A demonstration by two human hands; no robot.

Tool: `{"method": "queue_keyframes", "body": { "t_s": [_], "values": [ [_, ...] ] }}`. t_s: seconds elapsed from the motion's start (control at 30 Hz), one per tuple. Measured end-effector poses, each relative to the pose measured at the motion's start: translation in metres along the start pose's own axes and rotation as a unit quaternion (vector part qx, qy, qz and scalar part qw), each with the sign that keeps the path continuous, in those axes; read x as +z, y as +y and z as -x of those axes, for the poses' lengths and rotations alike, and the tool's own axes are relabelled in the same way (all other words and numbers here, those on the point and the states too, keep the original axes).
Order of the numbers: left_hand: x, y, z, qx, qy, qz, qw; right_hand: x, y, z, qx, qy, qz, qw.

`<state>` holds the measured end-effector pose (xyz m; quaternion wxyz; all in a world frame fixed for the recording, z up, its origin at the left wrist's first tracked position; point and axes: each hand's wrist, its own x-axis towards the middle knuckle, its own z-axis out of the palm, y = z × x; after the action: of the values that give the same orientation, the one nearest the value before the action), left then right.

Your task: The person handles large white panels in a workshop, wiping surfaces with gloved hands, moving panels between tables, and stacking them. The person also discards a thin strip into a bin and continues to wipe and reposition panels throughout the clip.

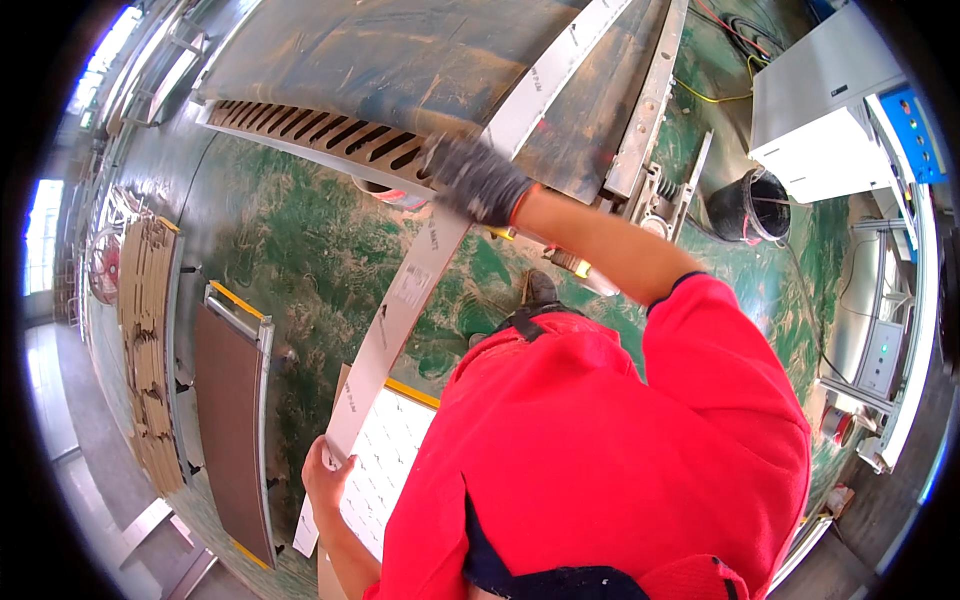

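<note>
The long white strip (398, 305) runs over the right part of the tabletop (390, 60), crosses its near edge between the slotted stretch (310, 130) and the near right corner, and slopes down to your left side. Your left hand (327, 480), bare, has its thumb over the strip's face and its fingers at the left border, pinched on it. Your right hand (475, 182), in a dark glove, lies across the strip at the near edge; its fingers blur against the last slots, so whether they are clamped or only pressing, I cannot tell.

To handle it well, I'd support the strip at 2 points, keep both hands in line so that it doesn't twist, and let it bend gently over the edge. Keep your gloved fingertips clear of the slots, and mind the bare hand: a thin border may cut.

Around you, the white patterned panel (385, 470) lies close beside the strip's lower end and could snag it. Farther left stand the brown panel (232, 425) and the stacked boards (148, 350). Past the tabletop's right edge, the spring fitting (662, 190) and black bucket (745, 210) limit sideways swing.
</note>
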<state>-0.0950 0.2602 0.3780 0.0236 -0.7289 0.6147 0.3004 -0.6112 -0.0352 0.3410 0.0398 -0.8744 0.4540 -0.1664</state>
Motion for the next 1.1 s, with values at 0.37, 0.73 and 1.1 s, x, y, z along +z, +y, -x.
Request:
{"method": "queue_keyframes", "body": {
  "t_s": [0.37,0.73,1.1],
  "values": [
    [-0.027,-0.05,0.007,-0.034,-0.037,-0.027,0.998,0.001,0.073,0.011,-0.037,0.062,0.186,0.98],
    [-0.013,-0.106,0.036,-0.085,-0.05,0.011,0.995,-0.011,0.107,-0.013,0.082,-0.112,0.185,0.973],
    [-0.02,-0.097,0.015,-0.077,-0.079,0.061,0.992,-0.012,0.167,0.004,0.179,-0.022,0.223,0.958]
  ]
}}
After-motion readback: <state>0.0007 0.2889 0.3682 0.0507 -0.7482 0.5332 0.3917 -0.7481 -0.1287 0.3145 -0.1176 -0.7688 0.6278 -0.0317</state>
